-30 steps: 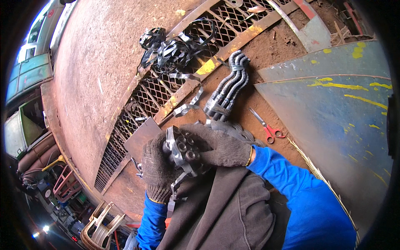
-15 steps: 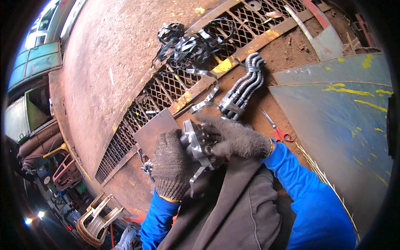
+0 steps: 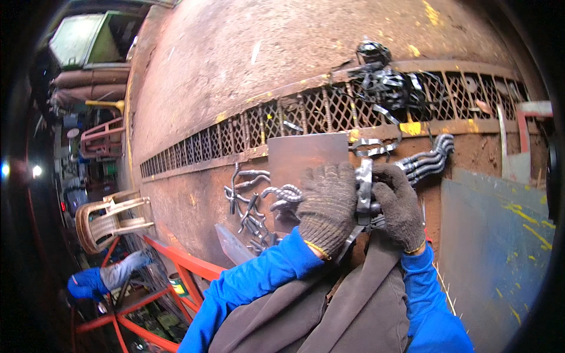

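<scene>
Between my hands is a bundle of dark bent metal rods point(image 3: 376, 222), wrapped with a shiny silvery strip point(image 3: 364, 187) whose loose end hangs below. My left hand point(image 3: 329, 203), in a dark knitted glove, closes on the bundle's left side. My right hand point(image 3: 400, 206), gloved alike, has its fingers curled against the right side by the strip; its fingertips are partly hidden. A second bundle of bent rods point(image 3: 432, 156) lies beyond my right hand. Under and beyond my left hand is a flat metal plate point(image 3: 309, 150).
Loose bent rods point(image 3: 250, 220) lie left of the plate. A tangle of black strapping point(image 3: 388, 85) rests on the mesh grate point(image 3: 253, 129). A painted metal sheet point(image 3: 494, 235) is at right. Left are an orange-red frame point(image 3: 188, 262), a plastic chair point(image 3: 112, 215) and another person point(image 3: 94, 282).
My view has swung left, so the loose rods, red frame and another person now show. My right hand, blurred and stretched over the bundle before, is now curled in against its side.
</scene>
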`<state>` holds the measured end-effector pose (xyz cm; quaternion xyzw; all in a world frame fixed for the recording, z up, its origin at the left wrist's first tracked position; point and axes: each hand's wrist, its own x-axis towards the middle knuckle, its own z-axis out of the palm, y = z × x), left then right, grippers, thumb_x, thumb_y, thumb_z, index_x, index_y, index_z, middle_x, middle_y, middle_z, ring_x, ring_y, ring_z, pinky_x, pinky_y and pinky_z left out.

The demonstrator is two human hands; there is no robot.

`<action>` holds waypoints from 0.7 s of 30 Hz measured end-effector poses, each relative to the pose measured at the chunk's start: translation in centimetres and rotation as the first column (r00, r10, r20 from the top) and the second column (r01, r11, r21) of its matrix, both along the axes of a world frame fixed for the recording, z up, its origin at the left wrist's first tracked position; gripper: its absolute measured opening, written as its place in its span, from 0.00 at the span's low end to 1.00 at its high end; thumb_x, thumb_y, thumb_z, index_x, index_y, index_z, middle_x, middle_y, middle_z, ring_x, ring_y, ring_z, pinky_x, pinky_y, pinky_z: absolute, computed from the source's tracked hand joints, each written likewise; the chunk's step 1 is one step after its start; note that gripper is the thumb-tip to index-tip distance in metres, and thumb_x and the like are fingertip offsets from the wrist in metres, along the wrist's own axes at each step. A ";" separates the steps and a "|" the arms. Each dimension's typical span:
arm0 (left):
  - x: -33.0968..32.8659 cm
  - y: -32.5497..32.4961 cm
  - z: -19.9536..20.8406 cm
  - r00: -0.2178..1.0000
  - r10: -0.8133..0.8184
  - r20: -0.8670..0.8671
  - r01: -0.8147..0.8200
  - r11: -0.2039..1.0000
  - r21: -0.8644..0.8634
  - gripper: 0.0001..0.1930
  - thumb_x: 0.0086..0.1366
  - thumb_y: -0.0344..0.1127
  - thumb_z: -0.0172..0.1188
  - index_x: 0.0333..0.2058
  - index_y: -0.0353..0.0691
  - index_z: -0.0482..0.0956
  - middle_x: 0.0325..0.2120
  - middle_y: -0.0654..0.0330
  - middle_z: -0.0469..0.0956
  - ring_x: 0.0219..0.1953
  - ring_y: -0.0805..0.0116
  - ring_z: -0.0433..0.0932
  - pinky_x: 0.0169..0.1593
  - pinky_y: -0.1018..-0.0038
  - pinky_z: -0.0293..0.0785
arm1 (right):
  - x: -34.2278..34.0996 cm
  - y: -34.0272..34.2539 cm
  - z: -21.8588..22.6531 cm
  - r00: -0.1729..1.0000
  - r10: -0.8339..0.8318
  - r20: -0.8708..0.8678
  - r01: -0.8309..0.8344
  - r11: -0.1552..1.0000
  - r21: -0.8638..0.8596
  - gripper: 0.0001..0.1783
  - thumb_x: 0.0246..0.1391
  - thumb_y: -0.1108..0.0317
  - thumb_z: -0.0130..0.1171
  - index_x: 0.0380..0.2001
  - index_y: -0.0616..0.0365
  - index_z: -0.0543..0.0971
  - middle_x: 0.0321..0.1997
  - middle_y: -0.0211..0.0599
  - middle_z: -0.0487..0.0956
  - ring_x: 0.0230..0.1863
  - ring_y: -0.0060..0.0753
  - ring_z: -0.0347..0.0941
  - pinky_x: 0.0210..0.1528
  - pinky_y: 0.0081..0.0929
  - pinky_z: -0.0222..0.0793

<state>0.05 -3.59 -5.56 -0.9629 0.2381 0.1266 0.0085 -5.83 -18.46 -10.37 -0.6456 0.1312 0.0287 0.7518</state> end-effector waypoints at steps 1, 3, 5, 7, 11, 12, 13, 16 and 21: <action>-0.1 0.2 -0.3 0.999 0.033 -0.039 -0.034 0.999 -0.024 0.21 0.60 0.42 0.60 0.50 0.37 0.72 0.42 0.48 0.75 0.46 0.47 0.76 0.47 0.53 0.72 | 0.0 0.1 -0.4 1.000 0.001 -0.012 -0.001 1.000 -0.016 0.17 0.65 0.68 0.51 0.54 0.65 0.74 0.48 0.42 0.79 0.46 0.32 0.77 0.52 0.31 0.74; -0.3 0.6 -0.8 0.989 0.087 -0.122 -0.096 0.993 -0.073 0.22 0.61 0.40 0.59 0.52 0.37 0.71 0.44 0.47 0.74 0.46 0.46 0.76 0.49 0.52 0.72 | 0.3 0.5 -0.4 0.999 -0.008 -0.039 0.006 0.999 -0.050 0.17 0.66 0.68 0.51 0.54 0.66 0.74 0.48 0.42 0.79 0.45 0.32 0.77 0.51 0.31 0.74; -0.1 0.8 -1.1 0.990 0.063 -0.126 -0.082 0.984 -0.155 0.22 0.61 0.39 0.59 0.53 0.37 0.71 0.43 0.47 0.74 0.47 0.46 0.76 0.49 0.52 0.72 | 1.0 0.9 1.6 0.985 -0.034 -0.167 0.050 0.995 0.091 0.16 0.66 0.67 0.51 0.52 0.65 0.75 0.46 0.43 0.80 0.44 0.32 0.78 0.50 0.31 0.74; -0.1 0.8 -0.7 0.990 0.082 -0.112 -0.108 0.962 -0.251 0.29 0.52 0.37 0.68 0.52 0.37 0.70 0.42 0.47 0.75 0.47 0.45 0.75 0.49 0.52 0.73 | 1.0 1.3 2.1 0.971 -0.060 -0.232 0.099 0.982 0.161 0.14 0.66 0.66 0.52 0.48 0.64 0.77 0.44 0.43 0.81 0.43 0.32 0.78 0.47 0.30 0.75; 0.2 1.2 -1.0 0.991 0.068 -0.115 -0.102 0.941 -0.324 0.25 0.56 0.36 0.64 0.53 0.38 0.71 0.41 0.48 0.75 0.46 0.46 0.77 0.48 0.53 0.73 | 1.9 1.2 4.9 0.990 -0.068 -0.124 -0.005 0.860 -0.511 0.12 0.62 0.67 0.60 0.46 0.62 0.79 0.46 0.42 0.81 0.45 0.31 0.78 0.48 0.29 0.74; 0.1 1.1 -1.0 0.994 0.055 -0.092 -0.081 0.950 -0.303 0.24 0.58 0.37 0.62 0.53 0.39 0.71 0.41 0.49 0.76 0.45 0.48 0.77 0.47 0.54 0.73 | 2.3 1.2 5.5 0.995 -0.098 -0.030 0.066 0.834 -0.547 0.13 0.61 0.68 0.61 0.46 0.62 0.79 0.46 0.42 0.81 0.45 0.31 0.78 0.48 0.28 0.74; -0.2 1.1 -1.2 0.996 0.055 -0.077 -0.074 0.957 -0.282 0.23 0.59 0.37 0.61 0.53 0.39 0.72 0.41 0.50 0.76 0.44 0.50 0.77 0.46 0.54 0.73 | 2.8 1.3 5.9 0.992 -0.110 0.060 0.125 0.807 -0.577 0.13 0.60 0.68 0.61 0.46 0.62 0.79 0.45 0.42 0.81 0.45 0.30 0.78 0.48 0.28 0.74; -0.2 1.0 -1.7 0.990 0.081 -0.114 -0.117 0.929 -0.351 0.21 0.60 0.38 0.60 0.52 0.40 0.74 0.41 0.51 0.77 0.44 0.52 0.78 0.45 0.55 0.72 | 6.0 2.8 8.9 0.966 0.102 0.238 0.059 0.809 -0.585 0.13 0.55 0.71 0.64 0.43 0.64 0.81 0.43 0.43 0.82 0.44 0.35 0.79 0.48 0.31 0.74; -0.1 2.1 0.2 0.870 -0.132 -0.475 -0.146 0.852 -0.503 0.25 0.74 0.41 0.45 0.68 0.47 0.65 0.66 0.50 0.66 0.68 0.54 0.64 0.70 0.62 0.59 | 12.8 7.1 10.9 0.687 0.727 0.014 -0.521 0.506 -0.687 0.14 0.51 0.63 0.67 0.40 0.58 0.84 0.41 0.49 0.82 0.42 0.53 0.80 0.46 0.40 0.76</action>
